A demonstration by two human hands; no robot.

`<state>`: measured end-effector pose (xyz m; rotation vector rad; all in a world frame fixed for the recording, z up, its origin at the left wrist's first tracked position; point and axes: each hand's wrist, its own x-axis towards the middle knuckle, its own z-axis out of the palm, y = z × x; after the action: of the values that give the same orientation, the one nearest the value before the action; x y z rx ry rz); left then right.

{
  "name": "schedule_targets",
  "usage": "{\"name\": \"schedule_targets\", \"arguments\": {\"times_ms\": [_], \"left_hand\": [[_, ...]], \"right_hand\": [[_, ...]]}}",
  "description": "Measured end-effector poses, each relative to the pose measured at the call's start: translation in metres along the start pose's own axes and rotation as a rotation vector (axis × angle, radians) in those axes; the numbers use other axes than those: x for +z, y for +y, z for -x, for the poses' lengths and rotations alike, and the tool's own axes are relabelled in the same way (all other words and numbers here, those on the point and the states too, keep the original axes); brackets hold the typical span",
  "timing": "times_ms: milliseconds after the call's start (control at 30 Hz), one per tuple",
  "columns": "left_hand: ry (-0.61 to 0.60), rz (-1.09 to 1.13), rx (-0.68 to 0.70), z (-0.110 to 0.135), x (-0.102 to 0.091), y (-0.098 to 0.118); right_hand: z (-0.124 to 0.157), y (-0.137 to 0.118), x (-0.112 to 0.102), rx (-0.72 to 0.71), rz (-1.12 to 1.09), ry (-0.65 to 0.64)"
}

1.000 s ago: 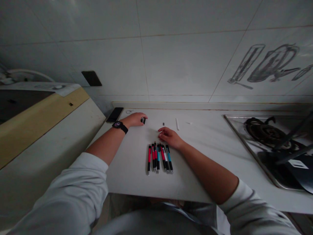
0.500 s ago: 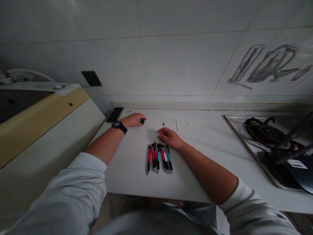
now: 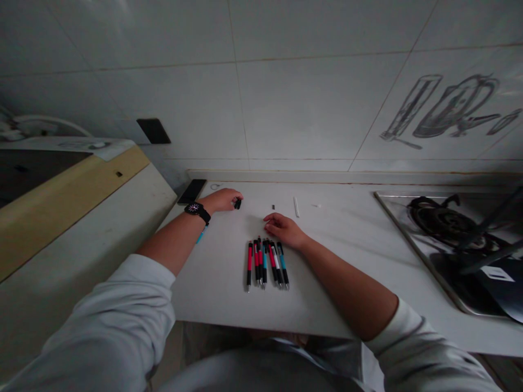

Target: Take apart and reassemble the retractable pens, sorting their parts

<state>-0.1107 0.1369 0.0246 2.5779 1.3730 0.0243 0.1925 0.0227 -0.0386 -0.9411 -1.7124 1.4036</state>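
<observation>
A row of several red, blue and black pens (image 3: pixel 266 262) lies side by side on the white counter (image 3: pixel 335 256). My right hand (image 3: pixel 284 229) rests on the counter just behind the pens' upper ends, fingers loosely curled and touching them. My left hand (image 3: pixel 223 199), with a black watch (image 3: pixel 197 210) on the wrist, is farther back and left, its fingertips pinched on a small black pen part (image 3: pixel 237 204). A blue pen piece (image 3: pixel 200 234) peeks out from under my left forearm. A tiny dark piece (image 3: pixel 273 207) and a white refill tube (image 3: pixel 296 207) lie behind my right hand.
A dark phone (image 3: pixel 192 191) lies at the back left corner of the counter. A gas hob (image 3: pixel 457 239) with a black burner fills the right side. A lower wooden-edged surface (image 3: pixel 69 201) stands to the left. The tiled wall runs behind.
My left hand has drawn slightly back to the left with the small black part, and a blue pen piece now shows under my left forearm. My right hand stays still.
</observation>
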Motion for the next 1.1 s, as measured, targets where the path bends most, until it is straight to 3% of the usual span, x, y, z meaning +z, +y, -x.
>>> {"name": "schedule_targets", "arguments": {"times_ms": [1100], "left_hand": [[0.012,0.093,-0.032,-0.012,0.005,0.021]], "right_hand": [[0.000,-0.005,0.004,0.040,0.077,-0.003]]}}
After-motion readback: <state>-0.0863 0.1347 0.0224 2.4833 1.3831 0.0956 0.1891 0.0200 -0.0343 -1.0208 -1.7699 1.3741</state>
